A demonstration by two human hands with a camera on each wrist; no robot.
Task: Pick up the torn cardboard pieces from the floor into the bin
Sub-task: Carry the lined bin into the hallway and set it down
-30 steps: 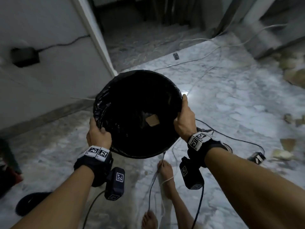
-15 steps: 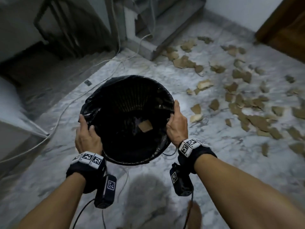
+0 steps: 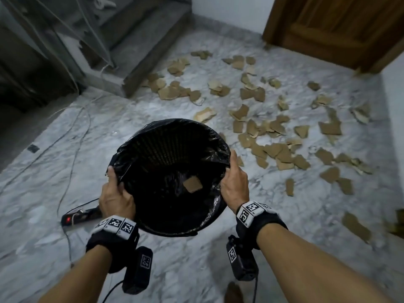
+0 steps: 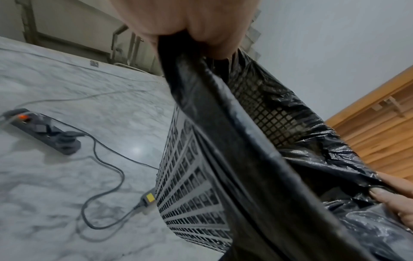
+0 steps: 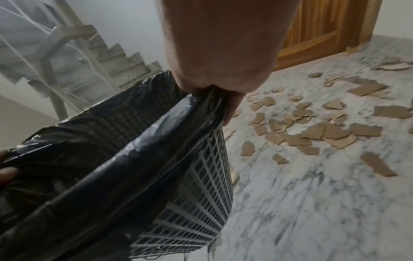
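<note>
Here, a mesh bin (image 3: 175, 171) lined with a black bag (image 3: 220, 147), gripped at opposite sides of the rim: left hand (image 3: 115, 197) curled over the near-left edge, thumb inside on the plastic; right hand (image 3: 235, 184) clamped on the right edge, fingers down the outer wall. Whether raised off the marble floor (image 3: 284, 215) or resting on it, hard to tell. Inside, one cardboard piece (image 3: 192, 184) at the bottom. Scattered beyond and to the right, many more torn pieces (image 3: 282, 154), flat on the floor between the bin, a stair step (image 3: 140, 68) and a wooden door (image 3: 341, 25). Likely light and rigid, that bin, its lattice wall stiff enough for a two-sided hold; slick and crinkly, the liner, apt to slide off the rim unless pinched together with it. Featherweight and thin, by the look of them, the brown scraps, ragged-edged, some curled, some overlapping; probably easiest taken by a lifted edge or scooped several at once, being flat against smooth, glossy stone. Off to the left, a power strip (image 3: 79, 216) and trailing cables (image 3: 74, 132).
</note>
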